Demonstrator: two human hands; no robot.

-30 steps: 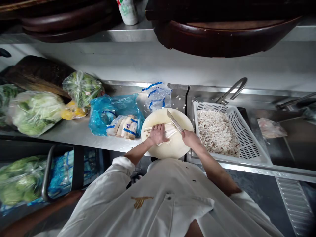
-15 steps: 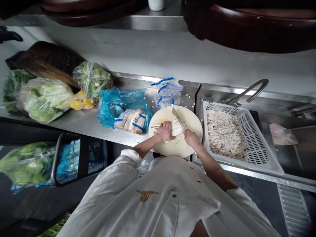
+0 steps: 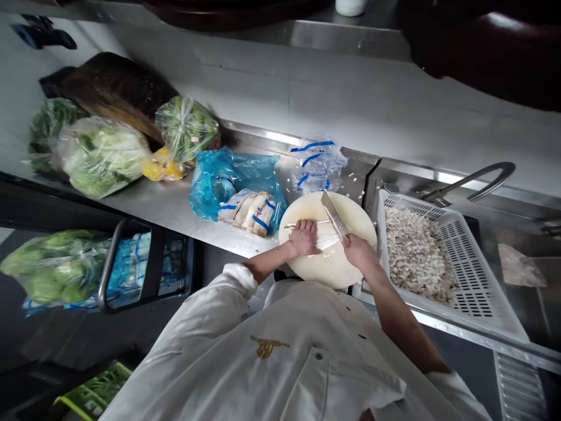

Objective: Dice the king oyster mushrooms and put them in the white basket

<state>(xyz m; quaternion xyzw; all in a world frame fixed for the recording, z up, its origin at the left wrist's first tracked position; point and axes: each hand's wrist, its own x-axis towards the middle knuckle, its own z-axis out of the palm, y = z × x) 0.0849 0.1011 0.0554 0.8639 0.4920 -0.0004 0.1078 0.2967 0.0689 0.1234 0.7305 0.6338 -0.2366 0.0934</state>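
On a round, cream-coloured cutting board [image 3: 302, 204], my left hand [image 3: 305, 237] lies over a bundle of long white mushroom strips [image 3: 326, 234]. Its fingers are bent and press the bundle down. My right hand [image 3: 359, 251] grips a cleaver [image 3: 333, 214] by its handle, the broad blade slanting away from me at the strips' right end. Whether the edge touches the board I cannot tell. Small white cut bits lie around the blade and below the strips.
Right of the board, a white perforated basket [image 3: 477, 280] holds many chopped pieces [image 3: 416, 254] beside a curved tap [image 3: 491, 172]. To the left lie packed mushrooms [image 3: 252, 213], a blue plastic bag [image 3: 208, 187] and bagged greens [image 3: 105, 155]. Clear wrappers [image 3: 319, 166] sit behind the board.
The view has turned, so the whole counter appears shifted right and tilted. The cleaver sits slightly farther from my left hand. Both hands keep their hold.
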